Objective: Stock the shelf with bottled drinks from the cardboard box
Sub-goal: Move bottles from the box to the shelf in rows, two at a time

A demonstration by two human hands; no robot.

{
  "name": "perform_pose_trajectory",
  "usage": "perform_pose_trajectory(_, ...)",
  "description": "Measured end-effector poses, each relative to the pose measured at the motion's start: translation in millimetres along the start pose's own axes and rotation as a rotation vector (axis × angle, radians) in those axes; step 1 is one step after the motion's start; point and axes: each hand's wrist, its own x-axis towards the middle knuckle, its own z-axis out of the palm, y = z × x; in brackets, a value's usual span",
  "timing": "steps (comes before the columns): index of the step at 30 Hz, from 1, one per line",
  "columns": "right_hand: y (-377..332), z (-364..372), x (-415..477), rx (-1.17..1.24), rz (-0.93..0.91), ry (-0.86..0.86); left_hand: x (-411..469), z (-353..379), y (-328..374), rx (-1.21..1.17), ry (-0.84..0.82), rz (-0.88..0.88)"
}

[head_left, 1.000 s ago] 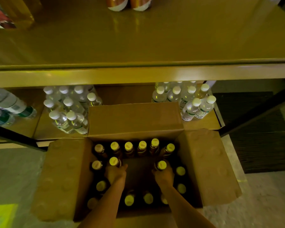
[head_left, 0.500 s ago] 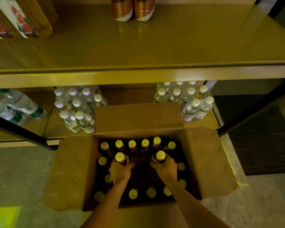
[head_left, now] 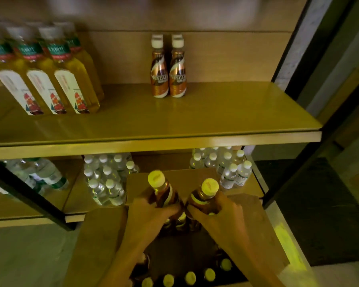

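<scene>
Head camera looks steeply down, close, facing the shelf (head_left: pixel 153 129)

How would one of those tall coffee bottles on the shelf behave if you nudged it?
The coffee bottles look tall and narrow-waisted on small bases, so a push near the cap would probably tip one. They stand touching, so one might knock over the other. The shelf looks glossy, so a low push would likely slide it instead.

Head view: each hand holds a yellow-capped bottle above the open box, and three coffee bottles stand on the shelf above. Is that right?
Not quite. The head view shows two coffee bottles on the shelf, not three. The rest holds: the left hand and right hand each hold a yellow-capped bottle, left bottle and right bottle, above the open box.
</scene>
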Motion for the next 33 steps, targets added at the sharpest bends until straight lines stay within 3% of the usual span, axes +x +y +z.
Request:
perform_pose_trajectory(6, -82.1, -34.6, 34.6, 0.092, -0.168, 0.046, 20.8, -25.1, 93.6, -0.052, 0.015, 0.242)
perform_pose_trajectory(15, -167.9, -57.0, 113.7, -0.004, -0.347, 0.097, 84.4, -41.7, 166.4, -0.052, 0.107, 0.352)
perform_pose_trajectory(27, -160.6, -30.5, 161.1, -0.031, -0.299, 0.065, 137.0, -40.1, 145.1, -0.075, 0.054, 0.303)
perform_pose_trajectory(33, -150.8, -26.2, 163.2, 0.009, -0.264, 0.021, 142.6, -38.9, 131.6, -0.100, 0.006, 0.363)
